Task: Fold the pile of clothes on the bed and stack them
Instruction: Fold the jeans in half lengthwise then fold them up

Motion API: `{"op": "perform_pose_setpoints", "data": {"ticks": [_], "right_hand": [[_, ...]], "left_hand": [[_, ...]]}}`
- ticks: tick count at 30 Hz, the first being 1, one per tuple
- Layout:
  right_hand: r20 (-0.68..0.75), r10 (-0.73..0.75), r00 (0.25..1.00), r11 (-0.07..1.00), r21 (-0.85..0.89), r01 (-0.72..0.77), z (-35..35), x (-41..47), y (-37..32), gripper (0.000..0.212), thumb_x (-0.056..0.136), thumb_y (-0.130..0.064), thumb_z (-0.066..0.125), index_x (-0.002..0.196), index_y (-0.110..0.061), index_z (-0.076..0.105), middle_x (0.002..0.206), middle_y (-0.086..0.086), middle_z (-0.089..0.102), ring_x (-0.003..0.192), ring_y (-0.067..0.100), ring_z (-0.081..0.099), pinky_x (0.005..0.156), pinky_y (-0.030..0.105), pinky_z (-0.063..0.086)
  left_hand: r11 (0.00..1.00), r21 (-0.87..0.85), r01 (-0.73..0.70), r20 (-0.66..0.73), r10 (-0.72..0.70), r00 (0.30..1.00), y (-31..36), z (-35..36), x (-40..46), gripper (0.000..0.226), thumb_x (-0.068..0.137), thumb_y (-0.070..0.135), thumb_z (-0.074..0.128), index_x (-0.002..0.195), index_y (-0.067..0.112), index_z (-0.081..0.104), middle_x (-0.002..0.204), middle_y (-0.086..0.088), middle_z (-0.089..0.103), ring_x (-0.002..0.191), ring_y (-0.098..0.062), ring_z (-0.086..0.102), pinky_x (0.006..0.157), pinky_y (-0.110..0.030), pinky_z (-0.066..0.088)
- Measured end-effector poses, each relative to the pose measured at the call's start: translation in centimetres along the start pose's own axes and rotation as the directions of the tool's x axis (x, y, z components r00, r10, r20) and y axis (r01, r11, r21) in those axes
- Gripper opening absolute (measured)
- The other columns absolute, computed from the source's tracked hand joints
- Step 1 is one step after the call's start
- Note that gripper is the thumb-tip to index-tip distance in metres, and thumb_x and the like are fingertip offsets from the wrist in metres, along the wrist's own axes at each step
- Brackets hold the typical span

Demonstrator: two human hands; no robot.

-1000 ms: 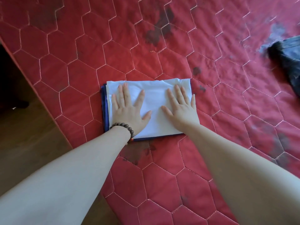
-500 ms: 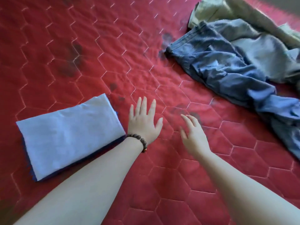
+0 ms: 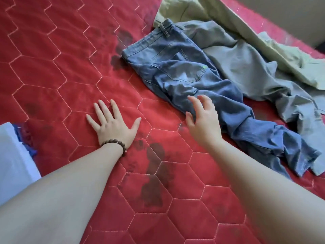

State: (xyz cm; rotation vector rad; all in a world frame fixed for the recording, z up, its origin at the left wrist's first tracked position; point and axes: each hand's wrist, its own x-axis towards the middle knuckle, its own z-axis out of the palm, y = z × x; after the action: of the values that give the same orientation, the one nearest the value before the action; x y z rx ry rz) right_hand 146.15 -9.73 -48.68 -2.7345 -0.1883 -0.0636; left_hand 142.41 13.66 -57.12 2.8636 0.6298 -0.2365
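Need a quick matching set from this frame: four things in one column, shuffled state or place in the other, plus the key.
Things:
1. left hand
2. right hand
3. blue jeans
4. folded white cloth

States or places:
A. unfolded, lying crumpled on the red quilt
B. fingers curled, reaching over a jeans leg
C. at the frame's left edge, on a dark blue piece
D. fingers spread flat on the quilt, beaded bracelet at the wrist

Pairs: 1-D, 2-B, 3-A, 4-C

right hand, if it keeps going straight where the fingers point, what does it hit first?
Probably the blue jeans: the right hand hovers at their crumpled leg, fingers curled toward it. Whether they already touch, I cannot tell.
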Motion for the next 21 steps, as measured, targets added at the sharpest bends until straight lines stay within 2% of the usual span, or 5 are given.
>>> {"op": "perform_pose_setpoints", "data": {"ticks": [7, 13, 15, 17, 21], "right_hand": [[0.018, -0.043, 0.999, 0.993, -0.112, 0.045, 3.4, 13.0, -2.3, 0.059, 0.086, -0.043, 0.06, 0.139, -0.018, 0.047, 0.152, 0.018, 0.028, 0.14, 0.034, 0.027, 0.115, 0.049, 0.022], [0.114, 0.082, 0.99, 0.966, -0.252, -0.051, 4.0, 24.9, -3.2, 0.096, 0.084, -0.061, 0.058, 0.155, -0.021, 0.008, 0.161, 0.012, 0.005, 0.148, 0.028, 0.005, 0.119, 0.05, 0.007], [0.177, 0.176, 0.968, 0.951, -0.286, -0.12, 4.9, 26.4, -3.6, 0.11, 0.078, -0.066, 0.063, 0.154, -0.019, -0.002, 0.157, 0.014, 0.019, 0.144, 0.031, 0.017, 0.117, 0.051, 0.015], [0.124, 0.202, 0.972, 0.935, -0.318, -0.154, 6.0, 26.1, -4.1, 0.11, 0.075, -0.064, 0.068, 0.153, -0.015, 0.008, 0.143, 0.016, 0.038, 0.132, 0.034, 0.035, 0.108, 0.046, 0.028], [-0.051, 0.176, 0.983, 0.967, -0.177, -0.182, 6.3, 23.4, -4.9, 0.069, 0.078, -0.046, 0.073, 0.124, -0.01, 0.038, 0.112, 0.014, 0.063, 0.106, 0.036, 0.056, 0.081, 0.04, 0.038]], "left_hand": [[0.999, 0.054, 0.007, 0.019, -0.008, 1.0, 0.1, 0.1, 0.3, 0.101, 0.081, 0.078, 0.022, 0.153, 0.007, 0.017, 0.157, -0.026, 0.015, 0.148, -0.035, 0.002, 0.113, -0.064, 0.007], [0.999, 0.036, -0.015, 0.001, 0.015, 1.0, -0.2, 0.4, 0.4, 0.099, 0.081, 0.073, 0.03, 0.151, 0.004, 0.024, 0.156, -0.027, 0.017, 0.148, -0.036, 0.008, 0.113, -0.065, 0.008], [0.999, 0.031, -0.023, -0.003, 0.023, 1.0, -0.2, 0.5, 0.5, 0.099, 0.081, 0.073, 0.031, 0.15, 0.003, 0.026, 0.156, -0.026, 0.018, 0.148, -0.036, 0.009, 0.113, -0.065, 0.009], [0.999, 0.029, -0.018, 0.003, 0.018, 1.0, -0.2, 0.4, 0.5, 0.099, 0.08, 0.073, 0.032, 0.15, 0.004, 0.026, 0.156, -0.026, 0.018, 0.148, -0.036, 0.01, 0.113, -0.065, 0.01], [0.999, 0.03, -0.017, -0.01, 0.017, 1.0, -0.3, 0.5, 0.5, 0.099, 0.08, 0.074, 0.032, 0.151, 0.005, 0.026, 0.157, -0.025, 0.018, 0.148, -0.036, 0.01, 0.114, -0.064, 0.008]]}}
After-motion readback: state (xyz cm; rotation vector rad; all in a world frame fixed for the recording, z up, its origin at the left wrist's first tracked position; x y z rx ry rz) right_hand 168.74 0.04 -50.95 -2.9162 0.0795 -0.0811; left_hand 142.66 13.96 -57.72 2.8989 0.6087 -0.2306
